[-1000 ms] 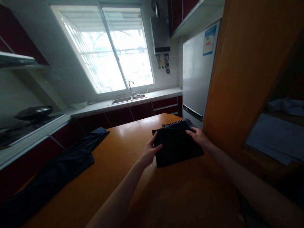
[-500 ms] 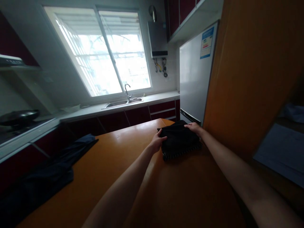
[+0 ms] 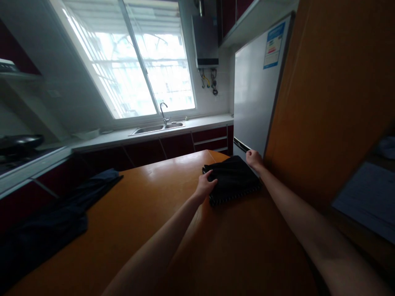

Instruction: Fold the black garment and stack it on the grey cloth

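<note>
A folded black cloth [image 3: 234,176], perhaps a garment, lies on the wooden table [image 3: 160,193]. Its near edge carries a row of small light marks like stitching or trim. My left hand [image 3: 206,186] rests on the cloth's left edge, index finger and thumb spread apart on top. At the cloth's far right side is my right hand [image 3: 254,159], closed in a fist. Whether any fabric is inside the fist cannot be seen.
Dark blue clothing [image 3: 68,218] hangs over the table's left edge. A tall wooden panel [image 3: 324,94] and a white fridge [image 3: 254,94] stand on the right. Behind are a counter with a sink [image 3: 149,129] and, at left, a wok [image 3: 23,142] on the stove.
My right hand has moved slightly up and right from the cloth's top, closing from a pinch into a fist. My left fingers have spread on the cloth. The view has shifted slightly.
</note>
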`<state>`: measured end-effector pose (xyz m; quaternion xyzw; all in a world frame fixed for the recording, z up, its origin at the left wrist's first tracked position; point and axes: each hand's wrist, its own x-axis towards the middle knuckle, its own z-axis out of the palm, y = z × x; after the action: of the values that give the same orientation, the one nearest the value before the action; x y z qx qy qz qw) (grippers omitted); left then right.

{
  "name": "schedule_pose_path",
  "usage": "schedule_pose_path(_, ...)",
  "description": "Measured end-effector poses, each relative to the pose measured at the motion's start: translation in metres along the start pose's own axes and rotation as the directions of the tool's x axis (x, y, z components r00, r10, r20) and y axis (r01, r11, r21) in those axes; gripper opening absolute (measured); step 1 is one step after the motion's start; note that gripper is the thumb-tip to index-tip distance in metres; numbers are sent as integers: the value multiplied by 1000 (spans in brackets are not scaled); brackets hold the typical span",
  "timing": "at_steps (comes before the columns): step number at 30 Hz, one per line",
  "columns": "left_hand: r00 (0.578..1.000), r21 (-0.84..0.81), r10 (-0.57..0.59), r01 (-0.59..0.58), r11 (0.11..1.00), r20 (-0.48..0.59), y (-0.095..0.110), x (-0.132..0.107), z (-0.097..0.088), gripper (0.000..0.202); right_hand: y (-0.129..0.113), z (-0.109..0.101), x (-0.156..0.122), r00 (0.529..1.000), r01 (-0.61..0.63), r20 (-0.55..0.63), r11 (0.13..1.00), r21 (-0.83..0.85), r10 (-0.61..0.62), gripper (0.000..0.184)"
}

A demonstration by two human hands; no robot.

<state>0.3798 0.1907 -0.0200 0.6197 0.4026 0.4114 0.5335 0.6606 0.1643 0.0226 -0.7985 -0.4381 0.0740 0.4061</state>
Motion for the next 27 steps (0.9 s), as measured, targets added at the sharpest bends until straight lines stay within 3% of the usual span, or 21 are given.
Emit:
schedule_pose_path(3, 985, 222, 148, -124, 967, -93, -2, -9, 5, 56, -12, 6, -3, 977, 212, 50, 975, -68, -209, 42)
schedule_pose_path(7, 989, 383, 150, -135, 914, -11, 1, -20, 6, 42, -14, 29, -14, 914, 370, 231, 919, -133, -334, 44)
schedule_pose_path(10, 972, 493, 228, -225, 841, 54, 11, -33, 8, 35, -7, 41, -16, 901, 373, 307, 909, -189, -306, 49)
schedule_pose_path(13, 877, 571, 391, -478, 667, 278, 23, -50, 17, 43, -1, 44, -14, 895, 372, 343, 900, -228, -284, 53)
schedule_pose_path(16, 819, 593, 363, -573, 566, 444, 23, -66, 28, 50, 1, 44, -11, 898, 361, 356, 895, -260, -259, 56)
schedule_pose_path(22, 806, 721, 377, -583, 375, 456, -3, -84, 32, 67, 10, 51, -12, 922, 285, 345, 911, -298, -175, 61)
schedule_pose_path(27, 819, 803, 360, -544, 243, 446, -3, -98, 31, 66, 3, 47, -10, 942, 223, 307, 934, -279, -133, 62)
